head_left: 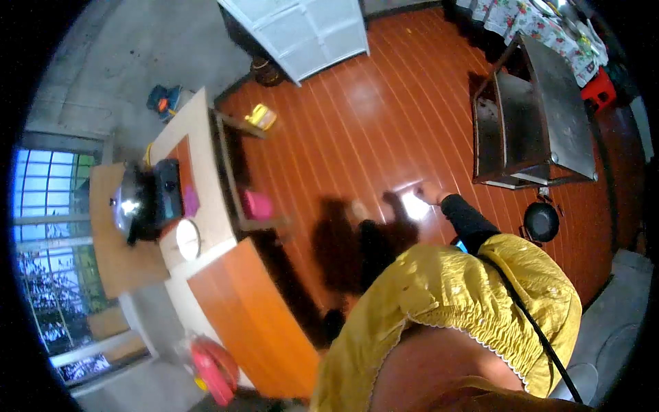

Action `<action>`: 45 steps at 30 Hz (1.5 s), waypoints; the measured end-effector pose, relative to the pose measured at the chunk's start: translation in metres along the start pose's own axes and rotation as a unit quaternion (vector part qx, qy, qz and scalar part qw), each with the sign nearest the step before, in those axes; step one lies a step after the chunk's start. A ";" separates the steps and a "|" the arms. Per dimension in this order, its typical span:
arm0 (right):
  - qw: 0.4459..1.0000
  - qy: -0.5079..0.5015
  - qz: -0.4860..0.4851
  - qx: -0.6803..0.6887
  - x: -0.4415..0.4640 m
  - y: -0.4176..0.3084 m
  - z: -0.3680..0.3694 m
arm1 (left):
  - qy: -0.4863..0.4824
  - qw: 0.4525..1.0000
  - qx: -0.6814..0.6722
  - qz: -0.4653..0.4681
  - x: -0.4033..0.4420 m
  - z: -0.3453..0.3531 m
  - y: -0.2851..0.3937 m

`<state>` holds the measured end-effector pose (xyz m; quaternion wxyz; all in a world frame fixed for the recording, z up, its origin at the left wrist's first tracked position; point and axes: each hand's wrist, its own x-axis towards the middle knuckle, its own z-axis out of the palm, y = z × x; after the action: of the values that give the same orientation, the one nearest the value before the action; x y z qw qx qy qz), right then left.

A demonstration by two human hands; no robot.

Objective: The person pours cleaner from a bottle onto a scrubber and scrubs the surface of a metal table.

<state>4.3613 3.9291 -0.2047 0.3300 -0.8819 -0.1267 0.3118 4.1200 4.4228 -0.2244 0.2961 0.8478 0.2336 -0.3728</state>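
My right hand is out in front of me over the red-brown floor, below a dark sleeve. Its fingers appear loosely apart, and I see nothing in them. A bright glare patch shows on the floor beside it. My left hand hangs further left, small and blurred at the end of another dark sleeve, so its fingers are not clear. Neither hand touches any object that I can make out. The yellow garment on my body fills the lower right.
On the left, a table bears a lidded pot, a black stove and a white plate. An orange-brown panel stands nearer. A yellow jug, metal rack and black pan are on the floor.
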 end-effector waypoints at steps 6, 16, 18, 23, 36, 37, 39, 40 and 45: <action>0.994 0.001 0.105 -0.018 0.043 0.112 -0.050 | -0.019 0.998 0.054 0.000 0.150 -0.085 0.052; 0.968 -0.118 0.208 -0.072 0.074 0.230 -0.068 | 0.029 0.981 0.118 0.150 0.437 -0.221 0.287; 0.885 -0.131 -0.037 -0.444 0.100 0.314 -0.037 | 0.035 0.975 0.104 0.195 0.484 -0.231 0.356; 0.992 0.009 0.128 -0.011 0.218 0.392 -0.119 | 0.036 0.946 0.217 0.239 0.557 -0.217 0.483; 0.967 0.091 0.184 0.148 0.514 0.199 -0.489 | -0.052 0.974 0.178 0.129 0.740 -0.266 0.654; 0.954 0.067 0.231 0.178 0.528 0.192 -0.487 | -0.043 0.975 0.180 0.126 0.768 -0.272 0.655; 0.942 0.018 0.274 0.194 0.549 0.203 -0.474 | -0.024 0.976 0.188 0.107 0.820 -0.279 0.662; 0.946 0.001 0.269 0.183 0.563 0.212 -0.461 | -0.016 0.975 0.199 0.095 0.852 -0.282 0.665; 0.917 -0.150 0.293 0.226 0.601 0.207 -0.415 | 0.087 0.967 0.234 0.046 0.943 -0.332 0.741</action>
<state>5.0933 3.8232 -0.3778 0.3912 -0.7246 0.1637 0.5433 5.3186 4.2822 -0.5262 0.0845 0.9325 0.1253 -0.3279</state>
